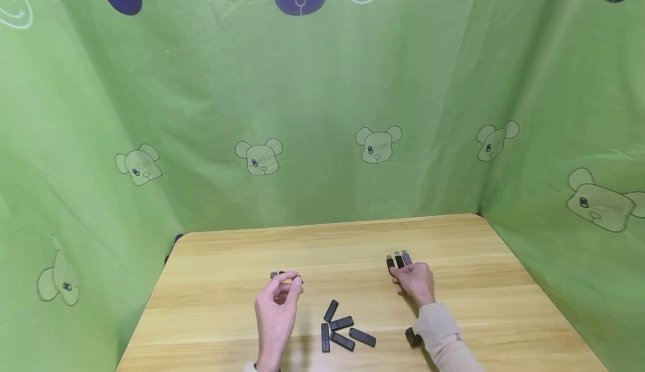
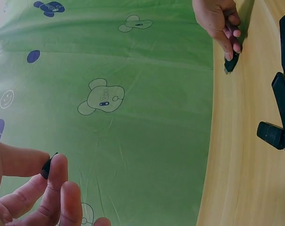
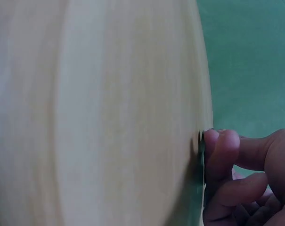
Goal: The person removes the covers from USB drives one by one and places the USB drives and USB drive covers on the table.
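**Small black blocks sorted between two hands on a wooden worktop**

A green cloth printed with bear heads, smiley faces and dark purple spots hangs on three sides, shutting in the space behind and beside both hands. Below it lies the worktop, pale wood with a plain grain, reaching from the person's body to the cloth.

The right hand, in a beige sleeve, rests on the wood with fingers curled over a row of three black blocks that stand side by side just beyond its fingertips. It seems to press or steady them, so that the row stays lined up. The right wrist view shows only blurred wood and fingers against a dark edge.

The left hand is raised a little off the wood, thumb and forefinger pinching one small black block. In the left wrist view only its dark corner shows between the fingertips. Just beyond this hand a couple of dark pieces sit on the wood, partly hidden by the fingers.

Between the two hands, nearer the body, a loose cluster of black blocks lies flat at odd angles, likely a supply within reach of either hand. One more dark block sits against the right sleeve.
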`<state>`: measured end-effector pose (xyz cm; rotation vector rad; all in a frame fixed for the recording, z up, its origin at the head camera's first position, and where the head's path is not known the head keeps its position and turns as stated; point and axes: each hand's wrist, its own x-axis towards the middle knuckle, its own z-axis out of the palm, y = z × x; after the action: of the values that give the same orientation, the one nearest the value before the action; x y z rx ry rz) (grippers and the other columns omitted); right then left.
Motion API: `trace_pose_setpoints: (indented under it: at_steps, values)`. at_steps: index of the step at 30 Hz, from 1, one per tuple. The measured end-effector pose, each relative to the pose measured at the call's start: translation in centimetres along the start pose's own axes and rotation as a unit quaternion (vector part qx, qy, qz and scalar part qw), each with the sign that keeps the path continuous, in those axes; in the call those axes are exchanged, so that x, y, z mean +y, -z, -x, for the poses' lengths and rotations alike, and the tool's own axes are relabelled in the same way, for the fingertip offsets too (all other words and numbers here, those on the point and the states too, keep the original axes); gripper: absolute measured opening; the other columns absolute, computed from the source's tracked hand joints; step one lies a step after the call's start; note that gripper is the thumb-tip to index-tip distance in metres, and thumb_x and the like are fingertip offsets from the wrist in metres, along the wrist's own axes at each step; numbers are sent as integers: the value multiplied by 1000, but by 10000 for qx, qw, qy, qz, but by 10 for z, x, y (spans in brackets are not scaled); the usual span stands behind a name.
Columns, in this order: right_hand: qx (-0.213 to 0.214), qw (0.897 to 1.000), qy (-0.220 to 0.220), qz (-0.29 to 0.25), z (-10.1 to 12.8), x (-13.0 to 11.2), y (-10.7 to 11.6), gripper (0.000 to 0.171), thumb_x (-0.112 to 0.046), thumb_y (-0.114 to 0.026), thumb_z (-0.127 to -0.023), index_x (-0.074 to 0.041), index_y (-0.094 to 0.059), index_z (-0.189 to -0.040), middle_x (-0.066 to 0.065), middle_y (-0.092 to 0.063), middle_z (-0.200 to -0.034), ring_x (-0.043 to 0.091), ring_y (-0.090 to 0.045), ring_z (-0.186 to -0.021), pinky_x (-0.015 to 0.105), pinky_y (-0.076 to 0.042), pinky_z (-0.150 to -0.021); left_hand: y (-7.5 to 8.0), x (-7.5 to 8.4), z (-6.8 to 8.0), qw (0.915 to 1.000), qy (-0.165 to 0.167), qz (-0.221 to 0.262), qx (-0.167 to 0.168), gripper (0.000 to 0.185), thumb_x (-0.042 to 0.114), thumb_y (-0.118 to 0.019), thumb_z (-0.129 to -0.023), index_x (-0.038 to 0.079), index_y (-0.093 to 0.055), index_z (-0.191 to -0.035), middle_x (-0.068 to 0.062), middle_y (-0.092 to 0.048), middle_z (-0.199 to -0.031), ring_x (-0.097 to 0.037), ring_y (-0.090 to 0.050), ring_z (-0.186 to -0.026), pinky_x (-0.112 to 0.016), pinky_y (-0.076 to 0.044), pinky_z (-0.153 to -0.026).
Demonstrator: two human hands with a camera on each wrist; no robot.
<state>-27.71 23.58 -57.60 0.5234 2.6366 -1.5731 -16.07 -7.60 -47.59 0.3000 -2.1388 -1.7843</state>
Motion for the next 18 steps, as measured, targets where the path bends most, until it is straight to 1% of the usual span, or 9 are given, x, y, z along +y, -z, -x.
trace_pose_setpoints:
  at_steps: [4,7,8,10,11,14,16,17,18]
  values:
    - [81,9997,71,199,0,0,0,25,-22,-72,-93,2,-75,-86,6,-75,-68,10,-60,-44,23,-47,-46,-1,-1,0,10000,-55,-3,39,10,18,-76,-90,18,-76,-100,-3,-77,-78,-13,-65,-69,-22,-50,-74]
    - [109,9977,233,624,6,-5,2,31,-28,-68,-96,1,-75,-90,9,-75,-69,11,-60,-46,25,-45,-47,-2,-2,0,10000,-79,-6,37,10,18,-76,-90,18,-76,-100,-2,-77,-77,-11,-65,-68,-22,-50,-73]
    - [75,9960,307,834,9,-7,2,34,-30,-66,-97,2,-75,-96,11,-75,-70,12,-58,-47,26,-44,-47,-3,-2,0,10000,-69,-5,27,10,18,-76,-90,19,-76,-100,-2,-77,-77,-10,-65,-68,-22,-50,-73]
    - [-105,9898,514,1326,19,-12,3,42,-34,-61,-100,5,-70,-113,21,-77,-92,17,-61,-55,31,-47,-51,-4,-3,1,10000,-64,-17,6,10,18,-76,-90,19,-76,-100,-1,-77,-77,-9,-65,-68,-22,-51,-73]
    - [-239,9854,601,1572,24,-14,3,48,-35,-58,-101,6,-65,-124,24,-75,-93,18,-58,-54,33,-47,-51,-4,-3,1,10000,-54,-31,-4,10,18,-76,-90,19,-76,-100,-1,-76,-78,-9,-65,-68,-22,-51,-74]
    - [-690,9707,791,2162,38,-20,1,63,-37,-50,-104,9,-43,-146,22,-68,-78,15,-49,-49,31,-45,-45,-4,-5,1,10000,-53,-44,-5,10,19,-76,-90,19,-76,-100,0,-76,-77,-14,-66,-69,-22,-51,-74]
    - [-891,9611,898,2456,43,-22,-3,66,-37,-44,-106,10,-33,-151,13,-59,-63,12,-44,-46,29,-43,-43,-4,-5,0,10000,-53,-64,2,10,20,-76,-90,19,-76,-100,0,-76,-77,-18,-67,-70,-22,-50,-74]
    - [-972,9589,871,2520,44,-22,-5,67,-37,-43,-107,9,-30,-153,9,-52,-58,10,-35,-42,27,-38,-41,-5,-5,0,10000,-32,-76,-7,10,20,-76,-90,20,-76,-101,-1,-76,-78,-18,-67,-70,-22,-50,-74]
    - [-1012,9562,885,2600,44,-22,-6,66,-37,-41,-107,8,-28,-154,12,-56,-61,12,-37,-43,27,-37,-42,-5,-5,0,10000,-4,-83,-18,11,20,-76,-90,20,-76,-101,-2,-77,-78,-18,-67,-70,-22,-50,-74]
